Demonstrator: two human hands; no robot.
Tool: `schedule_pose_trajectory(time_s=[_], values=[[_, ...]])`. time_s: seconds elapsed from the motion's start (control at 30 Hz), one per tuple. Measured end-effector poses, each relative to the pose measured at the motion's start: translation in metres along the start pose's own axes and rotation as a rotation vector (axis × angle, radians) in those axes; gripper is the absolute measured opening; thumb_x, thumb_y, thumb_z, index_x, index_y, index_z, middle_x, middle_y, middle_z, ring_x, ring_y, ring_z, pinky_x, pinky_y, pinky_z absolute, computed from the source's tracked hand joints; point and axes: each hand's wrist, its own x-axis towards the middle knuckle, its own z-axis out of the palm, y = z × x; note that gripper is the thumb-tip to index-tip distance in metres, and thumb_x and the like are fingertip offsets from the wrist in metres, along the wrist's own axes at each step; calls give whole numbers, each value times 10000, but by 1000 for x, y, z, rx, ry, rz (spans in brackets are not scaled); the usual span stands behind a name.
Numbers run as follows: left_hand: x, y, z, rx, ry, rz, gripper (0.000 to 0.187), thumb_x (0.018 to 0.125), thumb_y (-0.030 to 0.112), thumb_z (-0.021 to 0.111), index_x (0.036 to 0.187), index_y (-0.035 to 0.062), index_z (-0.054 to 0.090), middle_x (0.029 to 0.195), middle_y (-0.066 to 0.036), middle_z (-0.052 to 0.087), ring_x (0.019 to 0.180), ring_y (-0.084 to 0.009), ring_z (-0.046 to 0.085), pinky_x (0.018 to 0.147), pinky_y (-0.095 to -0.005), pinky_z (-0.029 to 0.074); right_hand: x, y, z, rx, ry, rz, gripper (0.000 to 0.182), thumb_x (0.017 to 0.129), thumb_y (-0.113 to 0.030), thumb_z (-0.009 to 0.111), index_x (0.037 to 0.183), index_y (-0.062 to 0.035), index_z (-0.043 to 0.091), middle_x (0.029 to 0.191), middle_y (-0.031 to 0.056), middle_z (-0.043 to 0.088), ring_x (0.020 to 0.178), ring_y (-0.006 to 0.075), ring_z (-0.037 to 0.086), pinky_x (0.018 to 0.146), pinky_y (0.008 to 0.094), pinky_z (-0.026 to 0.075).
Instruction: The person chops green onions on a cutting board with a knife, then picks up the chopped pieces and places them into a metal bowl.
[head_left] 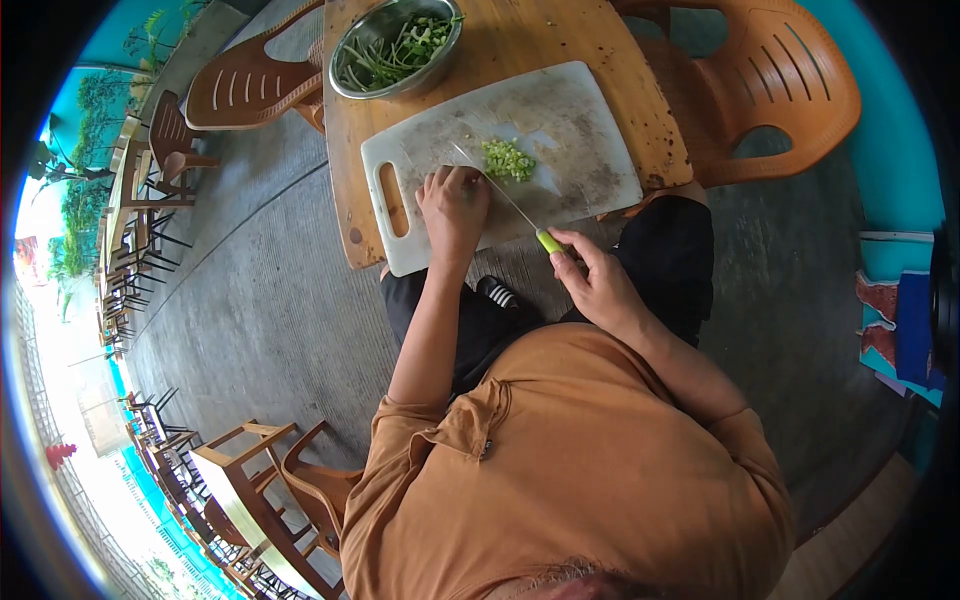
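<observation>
A worn white cutting board (585, 185) with a handle slot lies slantwise across the wooden table. My right hand (600, 284) grips a small knife (549, 241) by its bright green handle, the thin blade pointing up and left over the board. Close to the blade, my left hand (452, 208) is closed with curled fingers resting on the board; whatever they hold is hidden beneath them. Just beyond the blade sits a small heap of chopped green vegetable (508, 159). Past the board stands a metal bowl (400, 91) holding cut green pieces and long thin green strips.
The wooden table (520, 40) has dark worn spots along its edges. An orange plastic chair (800, 100) is at its right and a brown one (250, 85) at its left. My legs are under the near edge. More tables and chairs line the far left.
</observation>
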Motion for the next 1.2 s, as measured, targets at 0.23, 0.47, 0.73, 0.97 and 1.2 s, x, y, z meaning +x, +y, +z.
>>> schedule_pose_trajectory(time_s=[0.23, 0.47, 0.73, 0.97, 1.2], values=[[1, 1, 1, -33, -6, -15, 130, 874, 160, 773, 974, 78, 785, 953, -65, 727, 990, -279, 675, 942, -437, 477, -1, 3, 1, 23, -16, 83, 357, 1090, -198, 638, 1367, 26, 610, 1279, 266, 725, 1241, 407, 696, 1018, 430, 550], [3, 2, -6, -87, -43, -9, 140, 879, 124, 755, 984, 34, 777, 981, -89, 732, 1017, -312, 674, 959, -449, 483, 25, 17, 25, -108, 93, -135, 342, 1082, -214, 645, 1347, 0, 621, 1222, 248, 748, 1110, 445, 729, 907, 469, 595], [-4, 0, 0, -48, 27, -15, 134, 854, 121, 787, 974, 64, 775, 986, -84, 722, 992, -314, 665, 947, -446, 479, 32, 17, 31, -168, 131, -220, 341, 1069, -210, 662, 1343, -11, 618, 1254, 249, 739, 1144, 442, 718, 951, 469, 592], [-3, 0, 0, -95, 23, -88, 153, 904, 180, 792, 974, 44, 782, 989, -113, 723, 993, -325, 678, 946, -448, 504, 6, 8, 13, -89, 91, -102, 350, 1080, -194, 657, 1359, 13, 615, 1261, 251, 737, 1187, 429, 713, 975, 430, 577], [-6, -5, 1, -104, 34, -47, 131, 889, 162, 788, 978, 66, 788, 985, -92, 716, 1000, -314, 663, 970, -453, 480, 13, 10, 8, 10, 17, 23, 349, 1095, -195, 643, 1370, 17, 611, 1236, 258, 737, 1188, 395, 724, 967, 408, 565]])
